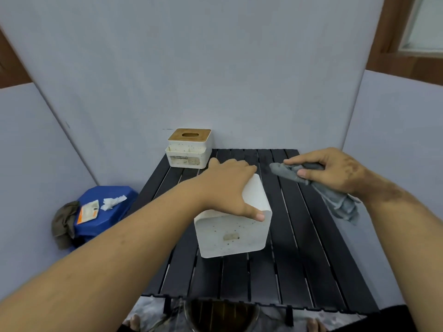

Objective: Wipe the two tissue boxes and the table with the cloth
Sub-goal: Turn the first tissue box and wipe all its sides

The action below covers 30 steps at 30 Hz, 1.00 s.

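Observation:
A white tissue box (233,233) lies tipped on the black slatted table (311,259), its speckled side facing me. My left hand (230,185) grips its upper side, thumb on the near edge. To the right, my right hand (333,170) holds a grey cloth (340,201) above the table, apart from the box; part of the cloth hangs down below the hand. A second white tissue box (189,150) with a wooden lid stands upright at the table's far left corner.
Grey panels (215,68) wall the table on three sides. On the floor to the left sits a blue bundle (105,212) with papers on it and a brown rag (63,224) beside it. The table's near edge (239,298) is right in front of me.

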Available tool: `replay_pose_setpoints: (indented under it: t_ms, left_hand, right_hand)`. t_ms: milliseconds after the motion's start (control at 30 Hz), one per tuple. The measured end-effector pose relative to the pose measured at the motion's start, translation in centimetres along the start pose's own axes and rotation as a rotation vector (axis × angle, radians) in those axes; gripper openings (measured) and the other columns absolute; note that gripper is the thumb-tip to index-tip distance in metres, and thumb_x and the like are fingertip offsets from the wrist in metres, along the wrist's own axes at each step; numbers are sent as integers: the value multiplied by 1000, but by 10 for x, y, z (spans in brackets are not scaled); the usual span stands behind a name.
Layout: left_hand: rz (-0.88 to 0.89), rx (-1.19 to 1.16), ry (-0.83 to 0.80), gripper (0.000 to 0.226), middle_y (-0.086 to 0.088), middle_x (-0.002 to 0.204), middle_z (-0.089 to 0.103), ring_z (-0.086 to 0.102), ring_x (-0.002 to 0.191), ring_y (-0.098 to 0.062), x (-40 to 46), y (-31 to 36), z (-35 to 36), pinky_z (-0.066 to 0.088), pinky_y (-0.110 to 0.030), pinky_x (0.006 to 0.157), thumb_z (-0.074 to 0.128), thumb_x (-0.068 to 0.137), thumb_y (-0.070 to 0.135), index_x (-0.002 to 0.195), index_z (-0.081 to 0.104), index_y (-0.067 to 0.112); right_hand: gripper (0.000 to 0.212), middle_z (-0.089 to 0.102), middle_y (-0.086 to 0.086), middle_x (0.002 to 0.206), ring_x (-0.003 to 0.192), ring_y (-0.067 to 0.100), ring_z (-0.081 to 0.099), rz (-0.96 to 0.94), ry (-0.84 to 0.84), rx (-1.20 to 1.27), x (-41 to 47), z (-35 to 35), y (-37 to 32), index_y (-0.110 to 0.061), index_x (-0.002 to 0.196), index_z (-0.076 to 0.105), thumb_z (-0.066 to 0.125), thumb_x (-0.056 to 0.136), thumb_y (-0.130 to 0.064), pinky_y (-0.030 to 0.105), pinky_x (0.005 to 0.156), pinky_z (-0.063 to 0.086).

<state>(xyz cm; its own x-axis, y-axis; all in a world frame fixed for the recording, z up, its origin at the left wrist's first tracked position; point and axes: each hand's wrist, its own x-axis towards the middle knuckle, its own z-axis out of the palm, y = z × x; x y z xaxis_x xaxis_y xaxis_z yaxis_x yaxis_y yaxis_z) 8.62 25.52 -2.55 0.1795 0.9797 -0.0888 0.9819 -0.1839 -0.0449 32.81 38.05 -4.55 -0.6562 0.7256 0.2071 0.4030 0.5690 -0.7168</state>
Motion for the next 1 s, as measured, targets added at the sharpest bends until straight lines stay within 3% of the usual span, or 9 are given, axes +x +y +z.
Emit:
replay_pose_setpoints:
  t_ms: [167,300,433,533,600,733,900,1000]
  left_hand:
    - [20,84,-36,98,1,134,53,47,126,-22,15,7,-2,37,-50,108,66,73,83,142,47,16]
    - [5,73,-36,113,4,131,55,51,124,-21,13,2,-6,40,-49,105,51,56,94,141,50,19]
    - [-24,-219,70,115,12,151,44,43,139,-12,-10,-20,-17,35,-40,116,69,60,76,157,35,25]
    - [-73,-524,135,111,20,145,46,46,133,-1,-32,-49,-12,38,-28,112,90,62,55,156,36,31]
    - [-122,-634,166,113,24,141,50,48,130,5,-46,-67,2,41,-32,114,89,56,58,154,38,37]
    - [-180,-802,223,106,23,144,56,54,132,2,-69,-90,35,44,-41,115,87,56,60,150,41,41]
    - [-193,-926,243,114,20,148,55,52,137,-3,-93,-111,65,45,-49,115,90,54,66,152,37,39]
    - [-182,-949,264,109,19,150,55,51,139,-6,-100,-118,77,45,-52,114,90,58,56,152,38,39]
  right_hand:
    - [39,71,-25,106,105,-10,63,-13,-33,-21,-5,1,-1,-43,107,72,73,87,-10,14,98,42]
    - [36,72,-22,108,105,-9,63,10,-51,-23,-8,3,2,-38,109,73,73,87,-9,15,100,43]
    - [36,72,-20,108,105,-9,63,11,-24,-3,-11,6,-1,-35,110,73,72,87,-8,13,100,44]
    - [36,72,-18,111,107,-4,64,7,2,33,-12,13,-5,-35,111,73,72,87,-8,18,100,45]
    - [37,72,-20,111,108,-5,63,-16,30,62,-12,23,-12,-36,112,73,72,87,-8,15,100,45]
    - [40,69,-22,115,112,-11,59,-106,92,91,-11,57,-35,-33,114,72,71,87,-3,10,103,40]
    - [43,64,-23,123,120,-11,53,-193,73,70,-11,101,-61,-28,119,70,70,86,0,8,104,36]
    - [41,62,-21,127,123,-9,51,-211,133,13,-11,119,-70,-29,121,70,71,87,-6,11,108,35]
